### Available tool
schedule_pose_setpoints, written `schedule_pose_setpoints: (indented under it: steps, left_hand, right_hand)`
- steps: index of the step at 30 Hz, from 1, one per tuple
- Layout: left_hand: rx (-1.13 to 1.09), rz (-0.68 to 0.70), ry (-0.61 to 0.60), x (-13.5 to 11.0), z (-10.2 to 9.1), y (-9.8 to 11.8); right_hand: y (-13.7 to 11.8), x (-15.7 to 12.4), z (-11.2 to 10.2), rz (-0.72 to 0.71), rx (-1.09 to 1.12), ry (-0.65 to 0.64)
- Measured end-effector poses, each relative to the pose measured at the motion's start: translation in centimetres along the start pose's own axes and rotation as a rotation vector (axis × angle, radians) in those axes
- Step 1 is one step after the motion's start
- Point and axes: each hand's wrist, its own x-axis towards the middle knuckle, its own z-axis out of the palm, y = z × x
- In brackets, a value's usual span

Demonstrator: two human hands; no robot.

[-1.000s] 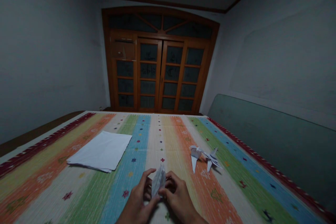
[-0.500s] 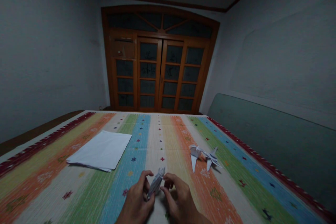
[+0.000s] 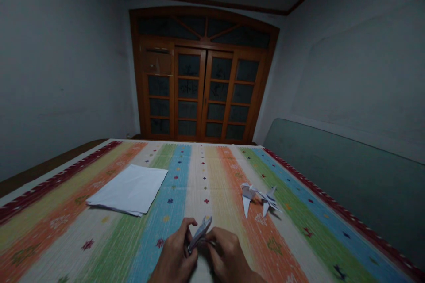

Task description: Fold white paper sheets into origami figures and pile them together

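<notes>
A small piece of folded white paper point(image 3: 201, 231), narrow and pointed at its far end, is held upright at a slant near the table's front edge. My left hand point(image 3: 177, 250) is closed on its left side and lower end, thumb and fingers gripping it. From the right, my right hand point(image 3: 227, 250) pinches the paper's side edge between thumb and forefinger. Part of the paper is hidden behind the fingers. Farther off to the right stand folded paper figures point(image 3: 260, 199), with pointed legs or wings.
A stack of white paper sheets point(image 3: 130, 189) lies at the left of the table. Under everything is a striped tablecloth point(image 3: 194, 172). A pale green panel point(image 3: 341, 177) runs along the right side. Wooden glass doors point(image 3: 204, 93) stand beyond the table.
My right hand has moved left and closed on the paper's edge; its fingers were apart from it before. The folded paper has tilted a little and its tip looks narrower.
</notes>
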Motion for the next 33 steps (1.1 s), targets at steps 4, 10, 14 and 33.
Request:
schedule_pose_setpoints:
  steps: [4, 10, 14, 33]
  left_hand:
    - [0.000, -0.030, 0.014, 0.2, -0.2, 0.3]
    - [0.000, -0.018, 0.033, 0.4, -0.4, 1.0]
    - [-0.058, -0.020, 0.020, 0.3, -0.5, 1.5]
    - [-0.539, -0.070, -0.044, -0.1, -0.5, 0.1]
  right_hand:
    - [0.0, -0.3, 0.4, -0.025, -0.087, 0.002]
    - [0.1, -0.3, 0.9, 0.010, -0.075, 0.039]
    - [0.4, -0.4, 1.0, 0.059, 0.020, 0.081]
    - [0.3, 0.5, 0.1, 0.444, 0.407, 0.061]
